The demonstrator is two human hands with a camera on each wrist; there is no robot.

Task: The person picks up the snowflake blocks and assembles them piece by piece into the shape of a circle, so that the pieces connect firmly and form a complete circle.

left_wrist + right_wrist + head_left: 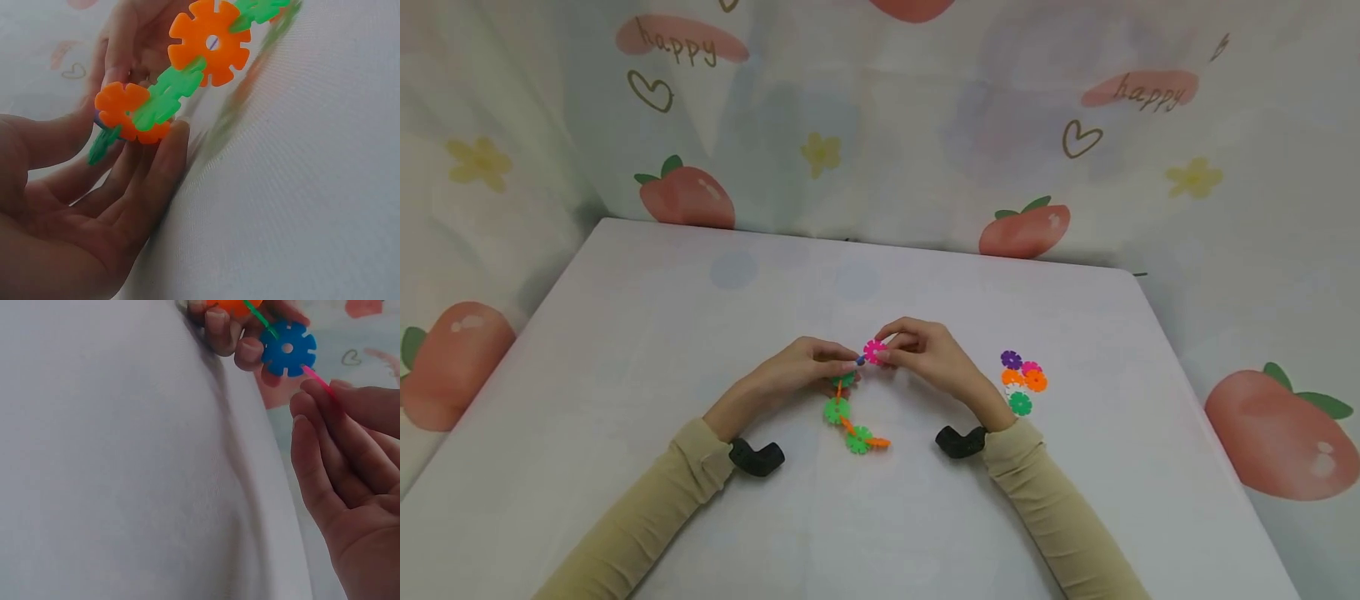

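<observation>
In the head view my left hand (801, 364) pinches a blue notched disc (300, 347) at the upper end of a chain of flower-shaped plastic discs. The chain alternates green discs (837, 412) and orange discs (190, 44), slotted crosswise. It curves down towards me, ending in an orange disc seen edge-on. My right hand (928, 354) pinches a pink disc (872, 350) between thumb and fingers. Seen edge-on in the right wrist view, the pink disc meets the blue disc's rim at a notch; how deep it sits cannot be told.
Right of my right hand lies a small group of loose discs: purple (1011, 360), pink, orange (1036, 381), white and green (1020, 403). They rest on the white-covered table (700, 533). A printed curtain (910, 150) stands behind the table's far edge.
</observation>
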